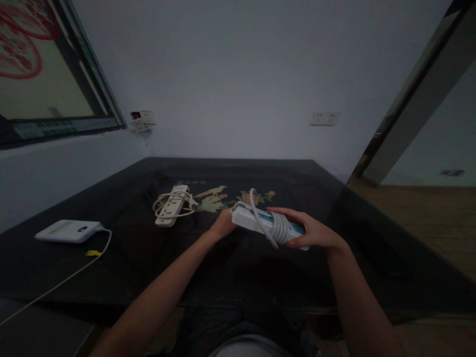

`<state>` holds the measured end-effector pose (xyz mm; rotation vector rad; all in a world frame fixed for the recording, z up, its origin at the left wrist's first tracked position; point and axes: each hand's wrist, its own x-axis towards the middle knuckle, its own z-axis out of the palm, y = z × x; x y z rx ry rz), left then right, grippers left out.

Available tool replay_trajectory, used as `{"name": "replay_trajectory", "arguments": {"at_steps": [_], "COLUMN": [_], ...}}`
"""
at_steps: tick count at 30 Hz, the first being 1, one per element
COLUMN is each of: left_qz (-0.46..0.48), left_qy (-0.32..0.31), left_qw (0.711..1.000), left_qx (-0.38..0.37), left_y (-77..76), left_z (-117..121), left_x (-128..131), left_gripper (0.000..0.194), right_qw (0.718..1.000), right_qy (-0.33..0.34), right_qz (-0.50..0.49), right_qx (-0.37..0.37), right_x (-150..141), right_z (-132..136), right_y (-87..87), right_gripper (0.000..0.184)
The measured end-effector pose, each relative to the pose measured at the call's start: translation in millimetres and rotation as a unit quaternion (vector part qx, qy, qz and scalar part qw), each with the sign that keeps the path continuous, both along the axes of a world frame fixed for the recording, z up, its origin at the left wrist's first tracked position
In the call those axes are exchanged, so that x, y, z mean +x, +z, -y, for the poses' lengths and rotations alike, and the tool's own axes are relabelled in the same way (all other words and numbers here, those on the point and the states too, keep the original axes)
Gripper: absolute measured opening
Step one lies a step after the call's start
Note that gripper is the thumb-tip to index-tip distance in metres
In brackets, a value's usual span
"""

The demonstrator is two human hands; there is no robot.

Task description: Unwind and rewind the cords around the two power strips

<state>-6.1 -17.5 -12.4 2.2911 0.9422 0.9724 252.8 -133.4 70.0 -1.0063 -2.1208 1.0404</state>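
Above the dark table, a long white power strip (253,219) with blue on its side is held tilted, its left end higher. White cord (279,228) is wound several times around its middle, and a loose loop stands up near the left end. My right hand (314,229) grips the right end, thumb and fingers on opposite sides. At the left end is my left hand (223,224), closed against it, with its fingertips hidden behind the strip. Further left on the table lies a second white power strip (174,203) with its cord loosely looped around it.
A white device (69,231) with a cable lies at the table's left, beside a yellow tag (92,253). The black table (156,277) bears a painted flower pattern. Wall sockets (324,118) are at the back. A window (48,74) is on the left.
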Motion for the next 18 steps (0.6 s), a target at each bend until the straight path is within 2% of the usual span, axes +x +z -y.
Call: {"name": "replay_trajectory", "arguments": {"at_steps": [4, 7, 9, 11, 13, 15, 18], "left_qz": [0.096, 0.275, 0.314, 0.237, 0.129, 0.040, -0.055], "left_qy": [0.009, 0.034, 0.016, -0.047, -0.138, -0.217, -0.282], "left_qw": [0.995, 0.960, 0.949, 0.967, 0.972, 0.961, 0.939], "left_qx": [-0.027, -0.034, 0.002, 0.075, 0.138, 0.168, 0.187], "left_y": [14.7, 34.6, 48.5, 60.2, 68.2, 72.4, 73.5], "left_z": [-3, 5, 15, 29, 44, 55, 65], "left_x": [-3, -10, -14, -14, -12, -7, -1], "left_gripper": [0.021, 0.026, 0.024, 0.023, 0.022, 0.027, 0.032], "right_qw": [0.998, 0.996, 0.993, 0.990, 0.988, 0.986, 0.986], "right_qy": [-0.034, -0.042, -0.036, -0.027, -0.008, 0.012, 0.029], "right_qz": [0.042, 0.083, 0.110, 0.135, 0.155, 0.164, 0.166], "right_qx": [0.012, 0.017, 0.014, 0.005, -0.005, -0.009, -0.006], "right_x": [6, 7, 5, 1, -6, -14, -23], "right_z": [-2, -2, -2, -2, -1, -1, -1], "right_y": [-1.2, -1.8, -2.5, -3.6, -4.8, -6.2, -9.1], "right_gripper": [0.081, 0.079, 0.080, 0.082, 0.082, 0.082, 0.080]}}
